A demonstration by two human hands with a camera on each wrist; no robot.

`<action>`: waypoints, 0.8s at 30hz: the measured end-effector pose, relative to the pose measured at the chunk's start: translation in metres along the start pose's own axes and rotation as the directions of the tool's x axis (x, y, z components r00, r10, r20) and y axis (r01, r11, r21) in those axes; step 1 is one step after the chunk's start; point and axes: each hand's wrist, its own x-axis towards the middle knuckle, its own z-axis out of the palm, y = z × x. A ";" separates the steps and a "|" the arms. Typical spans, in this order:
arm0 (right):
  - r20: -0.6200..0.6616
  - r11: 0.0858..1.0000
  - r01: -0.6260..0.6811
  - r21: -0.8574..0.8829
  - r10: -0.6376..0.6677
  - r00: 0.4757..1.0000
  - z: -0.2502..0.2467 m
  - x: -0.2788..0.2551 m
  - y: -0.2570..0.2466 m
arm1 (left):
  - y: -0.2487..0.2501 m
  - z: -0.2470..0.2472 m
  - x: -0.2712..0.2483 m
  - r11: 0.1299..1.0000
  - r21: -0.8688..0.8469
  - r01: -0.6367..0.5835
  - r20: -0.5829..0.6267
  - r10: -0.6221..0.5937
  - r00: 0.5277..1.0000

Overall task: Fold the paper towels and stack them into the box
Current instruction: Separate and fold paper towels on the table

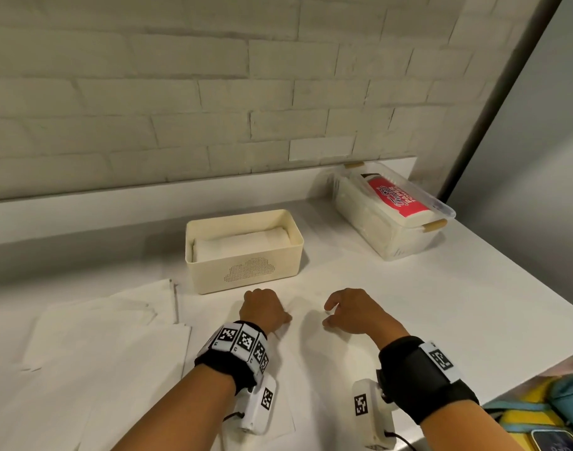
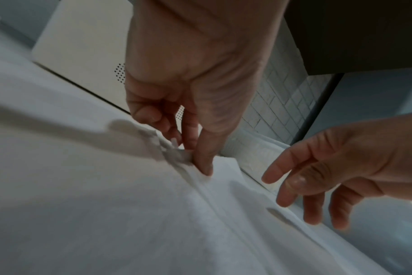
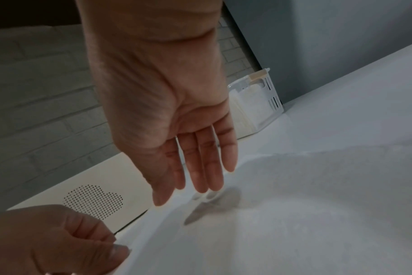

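As the thin white paper towel (image 2: 129, 214) lies limp | left hand (image 1: 264, 309) fingers pinch its edge | right hand (image 1: 353, 312) fingers spread, empty | light, tearable: hold corners.

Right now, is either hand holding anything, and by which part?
Left hand pinches the paper towel at its far edge. Right hand holds nothing.

Head looks down; wrist views share box (image 2: 82, 46)

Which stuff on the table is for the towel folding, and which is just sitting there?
For the job:
- paper towel, pinched by the left hand
- right hand, open above it
- loose towels
- cream box, folded towels inside

Just lying about:
- clear bin with a red-labelled pack
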 end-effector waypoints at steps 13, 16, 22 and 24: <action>-0.132 0.953 0.210 0.219 -0.185 0.974 -0.012 0.012 -0.011 | 0.004 -0.027 -0.016 0.833 -0.496 -0.245 0.001 0.284 0.959; -0.174 0.944 0.228 0.238 -0.189 0.966 -0.015 0.014 -0.011 | 0.001 -0.032 -0.015 0.787 -0.592 -0.174 0.066 0.262 0.963; -0.197 0.944 0.207 0.256 -0.159 0.967 -0.021 0.010 -0.006 | -0.004 -0.035 -0.015 0.675 -0.735 -0.062 0.127 0.227 0.966; -0.193 0.942 0.200 0.271 -0.150 0.970 -0.022 0.009 -0.004 | -0.002 -0.034 -0.015 0.648 -0.760 -0.056 0.122 0.227 0.966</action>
